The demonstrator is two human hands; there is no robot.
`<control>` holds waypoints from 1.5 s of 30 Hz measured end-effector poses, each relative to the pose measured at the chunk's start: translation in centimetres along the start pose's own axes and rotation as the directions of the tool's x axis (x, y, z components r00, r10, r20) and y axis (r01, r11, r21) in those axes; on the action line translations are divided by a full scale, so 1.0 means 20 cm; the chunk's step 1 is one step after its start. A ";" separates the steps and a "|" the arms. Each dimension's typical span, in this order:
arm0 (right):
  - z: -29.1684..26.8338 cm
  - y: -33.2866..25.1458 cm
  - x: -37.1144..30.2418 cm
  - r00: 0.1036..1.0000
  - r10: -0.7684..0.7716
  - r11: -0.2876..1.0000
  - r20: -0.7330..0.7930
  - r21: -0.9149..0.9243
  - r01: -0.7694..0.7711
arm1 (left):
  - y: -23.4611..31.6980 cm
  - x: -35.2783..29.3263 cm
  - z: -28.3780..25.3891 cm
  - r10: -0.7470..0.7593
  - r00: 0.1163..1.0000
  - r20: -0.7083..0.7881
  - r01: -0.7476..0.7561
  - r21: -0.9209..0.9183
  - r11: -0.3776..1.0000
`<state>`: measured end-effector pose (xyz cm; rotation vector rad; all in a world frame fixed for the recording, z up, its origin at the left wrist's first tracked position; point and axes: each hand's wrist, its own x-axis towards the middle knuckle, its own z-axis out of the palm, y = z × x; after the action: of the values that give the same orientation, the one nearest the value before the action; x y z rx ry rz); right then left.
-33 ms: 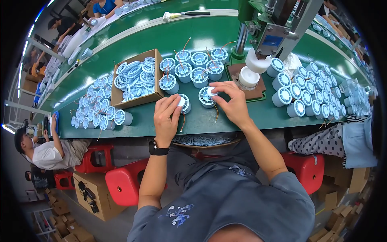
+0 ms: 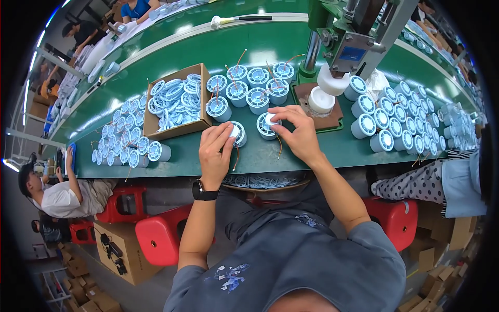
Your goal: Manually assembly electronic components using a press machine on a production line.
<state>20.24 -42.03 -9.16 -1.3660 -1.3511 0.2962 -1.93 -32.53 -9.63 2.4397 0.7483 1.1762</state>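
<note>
Near the table's front edge stand two light-blue round plastic housings with slotted rims and thin wires. On the left housing [image 2: 240, 138], my left hand [image 2: 214, 153] pinches a small white round piece [image 2: 234, 131] at the top. My right hand [image 2: 298, 133] grips another white round piece [image 2: 271, 119] between thumb and fingers, over the centre of the right housing [image 2: 263, 132]. Whether either piece is seated or just held there, I cannot tell. Right behind them, several similar housings [image 2: 258, 97] stand upright in a cluster, orange wires rising from some.
A cardboard box [image 2: 151, 125] of light-blue rings sits left of the cluster. To the right is a green press [image 2: 312, 52] with a white round fixture [image 2: 321, 100]. Housings crowd both sides. A hammer [image 2: 241, 19] lies at the back; a red stool [image 2: 156, 242] is behind my left arm.
</note>
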 end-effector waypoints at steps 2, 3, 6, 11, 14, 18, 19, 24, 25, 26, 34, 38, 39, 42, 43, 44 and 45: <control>0.02 0.01 0.01 0.999 0.028 0.999 0.030 -0.025 -0.028 | 0.00 0.00 0.01 -0.005 1.000 -0.013 0.005 0.002 1.000; 0.02 0.01 0.01 0.998 0.044 0.998 0.047 -0.036 -0.043 | 0.00 0.00 0.01 -0.013 1.000 -0.018 0.013 0.008 1.000; 0.02 -0.01 0.02 0.996 0.029 0.999 0.080 -0.040 -0.026 | 0.00 -0.01 0.02 -0.025 0.999 -0.033 0.025 0.019 1.000; 0.02 0.00 0.01 0.995 0.035 0.999 0.095 -0.038 -0.032 | 0.00 -0.01 0.03 -0.027 0.999 -0.047 0.028 0.031 0.999; 0.01 0.01 0.00 0.995 -0.005 0.998 0.098 -0.068 0.012 | 0.00 0.00 0.02 -0.014 1.000 -0.024 0.015 0.037 0.999; 0.01 0.01 -0.01 0.994 -0.062 0.992 0.095 -0.106 0.072 | 0.01 0.02 0.00 0.017 0.999 0.028 -0.018 0.047 0.999; 0.01 0.01 -0.01 0.992 -0.081 0.989 0.095 -0.119 0.092 | 0.02 0.02 -0.01 0.022 0.999 0.035 -0.024 0.055 0.998; -0.01 0.01 0.01 0.990 -0.072 0.992 0.120 -0.095 0.084 | 0.01 0.05 -0.04 0.025 0.998 0.060 -0.027 0.035 0.999; 0.00 0.01 0.01 0.990 -0.067 0.993 0.121 -0.091 0.078 | 0.02 0.06 -0.05 0.025 0.998 0.059 -0.027 0.038 0.999; 0.00 0.00 0.01 0.990 -0.061 0.994 0.123 -0.086 0.072 | 0.02 0.07 -0.06 0.039 0.996 0.083 -0.044 0.050 0.998; 0.01 0.02 0.00 0.991 -0.062 0.994 0.114 -0.087 0.072 | -0.01 0.08 -0.08 -0.002 0.997 0.075 0.001 0.012 1.000; 0.00 0.01 0.00 0.992 -0.061 0.993 0.110 -0.095 0.071 | -0.03 0.04 -0.06 -0.100 0.995 0.003 0.100 -0.073 0.992; 0.00 0.01 0.00 0.992 -0.059 0.993 0.115 -0.097 0.070 | -0.03 0.04 -0.06 -0.086 0.996 0.007 0.087 -0.072 0.994; -0.01 0.01 0.00 0.993 -0.057 0.994 0.108 -0.090 0.067 | -0.02 0.03 -0.05 -0.045 0.999 0.025 0.046 -0.042 0.998; -0.01 0.01 0.00 0.992 -0.059 0.994 0.110 -0.090 0.069 | -0.02 0.03 -0.05 -0.020 0.999 0.031 0.020 -0.017 1.000; -0.01 0.01 0.00 0.992 -0.061 0.994 0.109 -0.089 0.070 | -0.02 0.03 -0.05 0.005 0.999 0.037 -0.005 0.009 1.000; -0.01 0.01 0.00 0.992 -0.049 0.994 0.119 -0.092 0.060 | -0.02 0.04 -0.05 0.005 0.999 0.035 -0.005 0.010 1.000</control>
<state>20.48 -42.04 -9.23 -1.4060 -1.5140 0.2814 -2.49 -31.71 -8.79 2.4650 0.7402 1.1318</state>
